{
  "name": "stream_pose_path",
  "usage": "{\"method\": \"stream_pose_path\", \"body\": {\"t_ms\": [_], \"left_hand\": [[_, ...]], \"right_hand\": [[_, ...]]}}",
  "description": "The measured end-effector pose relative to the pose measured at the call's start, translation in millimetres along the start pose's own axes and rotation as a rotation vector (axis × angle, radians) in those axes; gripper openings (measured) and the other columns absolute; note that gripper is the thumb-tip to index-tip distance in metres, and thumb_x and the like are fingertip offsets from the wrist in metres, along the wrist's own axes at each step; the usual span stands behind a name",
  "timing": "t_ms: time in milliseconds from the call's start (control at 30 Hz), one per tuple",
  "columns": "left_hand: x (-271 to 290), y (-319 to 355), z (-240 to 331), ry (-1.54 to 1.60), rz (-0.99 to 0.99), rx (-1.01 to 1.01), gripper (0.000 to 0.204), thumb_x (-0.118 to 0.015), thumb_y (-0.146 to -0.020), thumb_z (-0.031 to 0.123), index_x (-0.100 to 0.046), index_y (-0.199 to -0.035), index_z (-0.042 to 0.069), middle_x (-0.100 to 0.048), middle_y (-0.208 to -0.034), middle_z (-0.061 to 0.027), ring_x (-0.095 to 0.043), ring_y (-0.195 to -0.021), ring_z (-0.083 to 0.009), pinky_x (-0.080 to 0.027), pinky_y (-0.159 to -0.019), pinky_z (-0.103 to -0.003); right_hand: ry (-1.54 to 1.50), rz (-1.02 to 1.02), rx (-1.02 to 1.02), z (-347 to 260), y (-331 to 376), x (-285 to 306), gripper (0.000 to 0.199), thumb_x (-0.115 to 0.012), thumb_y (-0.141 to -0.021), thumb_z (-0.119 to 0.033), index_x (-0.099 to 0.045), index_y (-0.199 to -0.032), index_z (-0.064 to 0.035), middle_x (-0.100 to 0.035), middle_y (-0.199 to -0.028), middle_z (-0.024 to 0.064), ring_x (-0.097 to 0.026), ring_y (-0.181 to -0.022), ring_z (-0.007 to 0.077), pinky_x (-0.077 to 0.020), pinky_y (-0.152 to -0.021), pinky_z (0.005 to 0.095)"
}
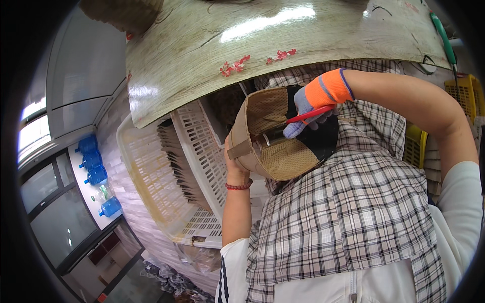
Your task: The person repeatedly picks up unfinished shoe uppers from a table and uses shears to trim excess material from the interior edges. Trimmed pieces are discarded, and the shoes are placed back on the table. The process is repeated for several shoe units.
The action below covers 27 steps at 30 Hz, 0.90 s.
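Observation:
A tan cap (247, 154) with a mesh-like lining and a black section on its right is held up in front of my chest, its hollow inside facing me. My left hand (235, 171), bare, grips its left side; most of the fingers are hidden behind it. A red beaded bracelet circles that wrist. My right hand (309, 106) wears an orange and grey glove and closes around a red-handled tool (314, 113). This tool points left into the cap's hollow. Its working end is too dark to make out clearly.
A wood-patterned table (192, 65) spans the far side. To my left, a white plastic basket (146, 166) holds a row of stacked tan pieces (177, 161). Yellow baskets (462, 96) stand at right. Blue water bottles (93, 161) line the far left. A green-handled tool (443, 38) lies at the table's right edge.

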<state>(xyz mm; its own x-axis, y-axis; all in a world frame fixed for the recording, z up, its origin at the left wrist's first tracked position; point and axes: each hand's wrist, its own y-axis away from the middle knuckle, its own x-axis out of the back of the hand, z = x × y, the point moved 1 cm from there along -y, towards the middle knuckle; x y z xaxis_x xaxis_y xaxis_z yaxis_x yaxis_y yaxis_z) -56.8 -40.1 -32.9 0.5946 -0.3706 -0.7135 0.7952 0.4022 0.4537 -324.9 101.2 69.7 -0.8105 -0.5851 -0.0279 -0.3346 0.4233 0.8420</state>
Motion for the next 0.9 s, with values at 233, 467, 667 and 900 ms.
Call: {"method": "stream_pose_path", "body": {"t_ms": [233, 467, 667, 900], "left_hand": [[11.2, -3.2, 3.9, -0.069, -0.047, 0.003, 0.049, -0.068, -0.095, 0.021, -0.053, -0.138, 0.003, -0.061, -0.135, -0.0122, -0.059, -0.122, -0.0298, -0.047, -0.104, -0.046], [32.5, -3.0, -5.2, -0.081, -0.121, -0.077, 0.044, -0.066, -0.096, 0.020, -0.055, -0.136, 0.004, -0.062, -0.133, -0.0110, -0.059, -0.122, -0.0279, -0.046, -0.105, -0.046], [-38.1, -25.6, -13.6, -0.294, -0.100, -0.123, 0.044, -0.067, -0.097, 0.024, -0.056, -0.134, 0.002, -0.064, -0.126, -0.0078, -0.060, -0.116, -0.0216, -0.050, -0.099, -0.041], [-57.3, -20.8, -3.7, -0.355, -0.045, -0.121, 0.052, -0.071, -0.095, 0.030, -0.057, -0.134, -0.001, -0.064, -0.122, -0.0055, -0.061, -0.105, -0.0153, -0.053, -0.090, -0.033]], "right_hand": [[0.048, 0.186, -0.024, -13.1, 11.0, -8.8, 0.070, -0.073, -0.073, -0.073, -0.069, -0.068, -0.0041, -0.060, -0.057, 0.0047, -0.059, -0.051, 0.0158, -0.0485, -0.048, 0.0297], [-0.050, -0.090, 0.071, 36.7, 24.1, -34.9, 0.085, -0.041, -0.091, -0.078, -0.074, -0.093, 0.0001, -0.063, -0.069, 0.0075, -0.060, -0.055, 0.0174, -0.0523, -0.052, 0.0307], [-0.516, -0.361, 0.247, 94.1, 10.5, -41.3, 0.102, -0.026, -0.087, -0.086, -0.069, -0.107, 0.0042, -0.056, -0.067, 0.0028, -0.057, -0.057, 0.0144, -0.0518, -0.053, 0.0292], [-0.425, -0.293, 0.324, 93.8, 11.4, -22.5, 0.101, -0.027, -0.088, -0.085, -0.069, -0.105, 0.0052, -0.052, -0.064, 0.0007, -0.052, -0.051, 0.0130, -0.0471, -0.049, 0.0277]]}}
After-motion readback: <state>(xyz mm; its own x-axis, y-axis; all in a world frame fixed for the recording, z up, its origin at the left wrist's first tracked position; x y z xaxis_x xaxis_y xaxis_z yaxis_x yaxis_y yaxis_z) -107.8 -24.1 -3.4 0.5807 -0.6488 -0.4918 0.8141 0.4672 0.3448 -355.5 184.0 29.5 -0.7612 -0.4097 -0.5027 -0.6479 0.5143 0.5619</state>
